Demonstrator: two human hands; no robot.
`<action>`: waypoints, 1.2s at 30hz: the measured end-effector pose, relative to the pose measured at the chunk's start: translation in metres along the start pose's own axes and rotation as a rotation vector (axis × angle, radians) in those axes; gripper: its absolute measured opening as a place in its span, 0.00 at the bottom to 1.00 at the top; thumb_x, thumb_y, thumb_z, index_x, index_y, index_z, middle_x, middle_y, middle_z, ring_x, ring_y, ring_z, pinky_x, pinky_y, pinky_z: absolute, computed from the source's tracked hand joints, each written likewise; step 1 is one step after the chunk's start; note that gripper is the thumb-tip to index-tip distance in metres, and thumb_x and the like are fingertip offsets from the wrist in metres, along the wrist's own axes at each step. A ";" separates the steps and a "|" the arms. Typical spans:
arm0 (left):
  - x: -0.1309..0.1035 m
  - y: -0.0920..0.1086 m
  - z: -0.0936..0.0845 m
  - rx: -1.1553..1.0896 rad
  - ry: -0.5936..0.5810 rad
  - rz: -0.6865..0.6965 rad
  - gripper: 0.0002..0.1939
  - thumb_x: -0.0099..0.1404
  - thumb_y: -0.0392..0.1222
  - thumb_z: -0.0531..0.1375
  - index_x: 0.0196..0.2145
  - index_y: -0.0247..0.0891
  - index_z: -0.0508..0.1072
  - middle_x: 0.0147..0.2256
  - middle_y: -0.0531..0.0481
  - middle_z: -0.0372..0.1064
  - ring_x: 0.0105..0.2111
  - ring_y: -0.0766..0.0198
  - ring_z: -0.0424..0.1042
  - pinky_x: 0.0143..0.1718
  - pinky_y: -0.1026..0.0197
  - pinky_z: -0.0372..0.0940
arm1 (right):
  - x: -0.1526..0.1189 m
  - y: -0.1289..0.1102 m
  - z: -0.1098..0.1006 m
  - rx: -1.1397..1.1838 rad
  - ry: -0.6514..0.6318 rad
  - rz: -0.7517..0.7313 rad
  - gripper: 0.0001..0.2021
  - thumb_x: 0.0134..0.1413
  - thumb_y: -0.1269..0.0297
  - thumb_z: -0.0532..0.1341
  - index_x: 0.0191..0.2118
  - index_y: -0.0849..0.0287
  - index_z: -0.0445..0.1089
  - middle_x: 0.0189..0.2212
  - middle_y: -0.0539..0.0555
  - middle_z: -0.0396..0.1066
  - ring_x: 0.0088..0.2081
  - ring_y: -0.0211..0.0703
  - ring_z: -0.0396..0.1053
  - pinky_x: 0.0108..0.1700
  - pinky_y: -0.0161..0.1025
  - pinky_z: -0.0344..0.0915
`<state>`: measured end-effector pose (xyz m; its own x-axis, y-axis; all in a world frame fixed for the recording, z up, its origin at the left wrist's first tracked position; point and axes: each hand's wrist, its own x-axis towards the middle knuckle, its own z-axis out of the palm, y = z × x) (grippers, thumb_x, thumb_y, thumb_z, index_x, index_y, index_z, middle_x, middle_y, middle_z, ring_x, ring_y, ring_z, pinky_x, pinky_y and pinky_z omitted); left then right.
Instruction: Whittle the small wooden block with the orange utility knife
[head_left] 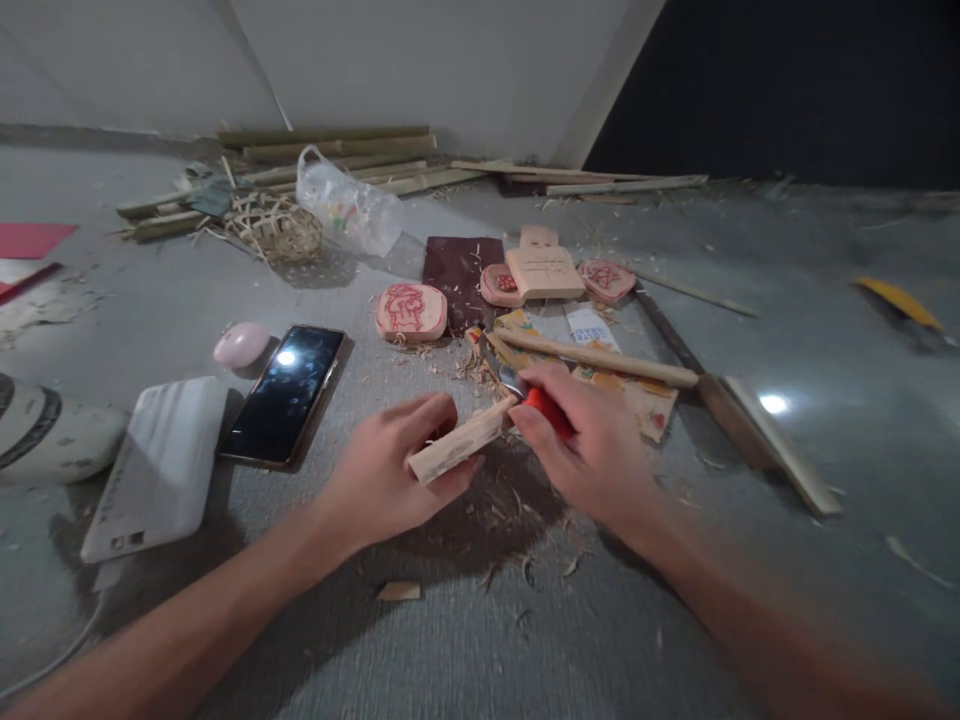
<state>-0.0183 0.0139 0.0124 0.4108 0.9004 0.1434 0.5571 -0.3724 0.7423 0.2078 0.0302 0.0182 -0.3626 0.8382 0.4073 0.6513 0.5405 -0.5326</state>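
Floor (450,660) spreads wide — left hand (394,465): block (461,441); right hand (600,445): knife (549,411) at far end.

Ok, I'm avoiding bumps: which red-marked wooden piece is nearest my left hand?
The leftmost piece, left of the dark red sheet; the middle piece and right piece flank the pale block.

Blue capitals on the white printed paper (592,326) seem to read "COSTE" above a partly legible "BRAS". A red star marks the rounded pinkish wooden block (606,281); writing on the pale rectangular wooden block (546,273) is illegible.
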 end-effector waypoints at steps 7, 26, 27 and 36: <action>-0.001 -0.003 -0.003 0.261 0.065 -0.115 0.13 0.72 0.49 0.57 0.33 0.40 0.74 0.31 0.50 0.75 0.27 0.63 0.72 0.30 0.60 0.58 | -0.004 -0.003 0.000 -0.017 -0.051 0.046 0.12 0.72 0.55 0.54 0.49 0.56 0.68 0.35 0.52 0.76 0.32 0.42 0.71 0.34 0.39 0.60; -0.008 0.001 -0.002 0.521 0.062 -0.097 0.12 0.68 0.49 0.54 0.33 0.40 0.72 0.35 0.46 0.80 0.28 0.54 0.77 0.25 0.58 0.48 | -0.006 -0.015 0.000 -0.082 -0.403 -0.023 0.26 0.76 0.41 0.43 0.37 0.56 0.64 0.26 0.50 0.70 0.27 0.40 0.64 0.29 0.38 0.49; -0.008 0.001 -0.002 0.524 0.066 -0.091 0.13 0.68 0.49 0.54 0.33 0.40 0.72 0.35 0.46 0.80 0.29 0.54 0.77 0.25 0.58 0.48 | -0.006 -0.015 0.001 -0.106 -0.383 -0.033 0.27 0.76 0.41 0.43 0.36 0.56 0.64 0.27 0.50 0.70 0.27 0.39 0.64 0.29 0.38 0.49; -0.005 0.004 -0.001 0.562 0.100 -0.114 0.15 0.69 0.49 0.53 0.33 0.40 0.74 0.31 0.45 0.79 0.25 0.55 0.75 0.25 0.57 0.45 | -0.003 -0.016 0.003 -0.200 -0.249 -0.052 0.29 0.74 0.38 0.44 0.35 0.57 0.67 0.26 0.50 0.69 0.25 0.37 0.60 0.28 0.38 0.47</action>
<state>-0.0189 0.0080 0.0157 0.2713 0.9483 0.1645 0.9025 -0.3100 0.2991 0.1963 0.0191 0.0236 -0.5350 0.8150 0.2226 0.7368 0.5790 -0.3492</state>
